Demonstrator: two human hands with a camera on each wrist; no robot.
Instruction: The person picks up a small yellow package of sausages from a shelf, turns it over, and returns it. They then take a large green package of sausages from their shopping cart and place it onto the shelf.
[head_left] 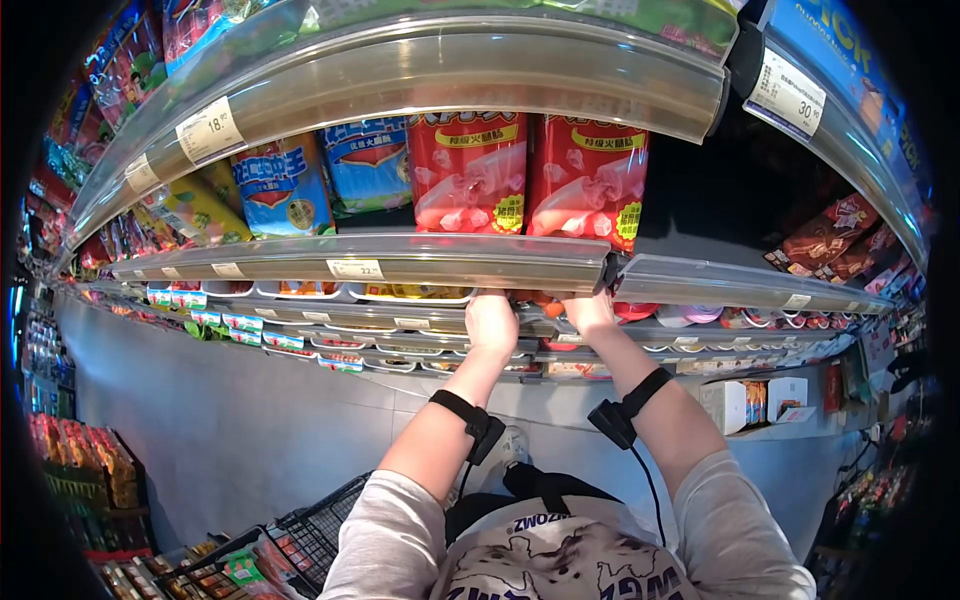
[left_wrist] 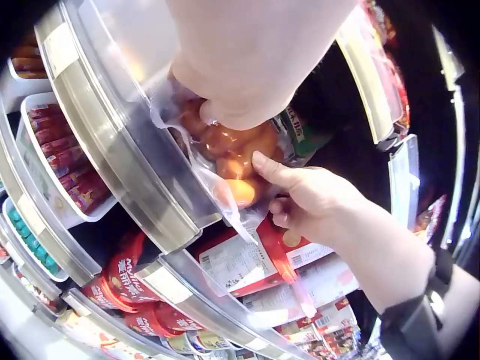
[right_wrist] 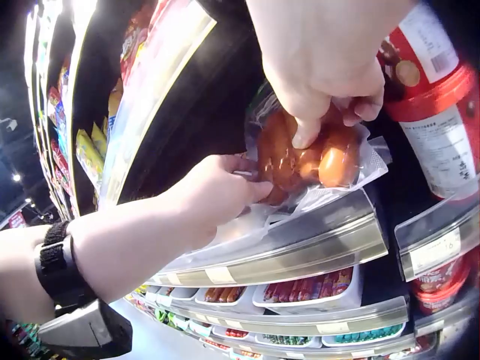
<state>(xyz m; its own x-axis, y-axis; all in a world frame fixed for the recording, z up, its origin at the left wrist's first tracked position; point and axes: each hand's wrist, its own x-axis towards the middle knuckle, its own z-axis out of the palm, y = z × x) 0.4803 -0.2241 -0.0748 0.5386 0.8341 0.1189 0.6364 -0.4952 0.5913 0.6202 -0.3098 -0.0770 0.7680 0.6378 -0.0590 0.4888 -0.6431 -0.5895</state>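
Note:
In the left wrist view a clear plastic pack [left_wrist: 241,157] of glossy orange-brown, rounded food pieces lies at the front lip of a shelf. My left hand [head_left: 492,322] grips one side of it, thumb and fingers at its edge in the right wrist view. At the other side my right hand [head_left: 590,312] holds the pack [right_wrist: 337,161], its thumb laid over the pieces. From the head camera the shelf edge [head_left: 440,268] above hides the fingertips and most of the pack.
Red sausage bags [head_left: 468,175] and blue bags [head_left: 285,190] stand on the shelf above. Red-lidded tubs [right_wrist: 439,112] are beside the pack. White bins [right_wrist: 307,296] of wrapped sticks sit below. A black shopping cart [head_left: 320,530] stands at the lower left, behind the left arm.

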